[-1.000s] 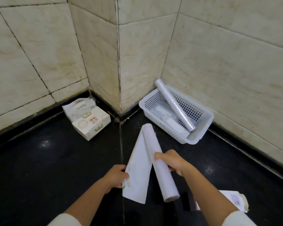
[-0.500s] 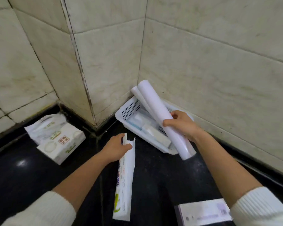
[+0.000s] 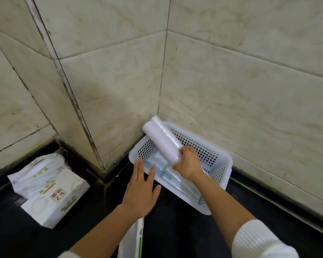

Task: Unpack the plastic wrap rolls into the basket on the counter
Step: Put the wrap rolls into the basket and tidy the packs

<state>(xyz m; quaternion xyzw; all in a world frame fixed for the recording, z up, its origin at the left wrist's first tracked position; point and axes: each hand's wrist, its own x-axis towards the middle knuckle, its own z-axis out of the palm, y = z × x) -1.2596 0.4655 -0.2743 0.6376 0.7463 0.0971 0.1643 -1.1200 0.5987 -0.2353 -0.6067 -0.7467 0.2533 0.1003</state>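
A white perforated basket point(image 3: 215, 157) stands in the tiled corner of the black counter. My right hand point(image 3: 188, 162) grips the lower end of a white plastic wrap roll point(image 3: 161, 141), which slants up over the basket's far-left corner beside a second, shinier roll point(image 3: 166, 132). Flat pale packages lie in the basket's bottom. My left hand point(image 3: 141, 190) is flat with fingers spread, its fingertips at the basket's near-left rim, holding nothing. The emptied white and green wrapper point(image 3: 131, 241) lies on the counter under my left forearm.
Two white tissue packs point(image 3: 50, 192) sit on the counter at the left, near the wall. Beige tiled walls enclose the corner behind and to the right of the basket. The dark counter point(image 3: 175, 229) stretches toward me.
My right hand has carried the roll further into the basket. My left hand has let go of the wrapper and moved up to the basket's rim. The view has shifted closer.
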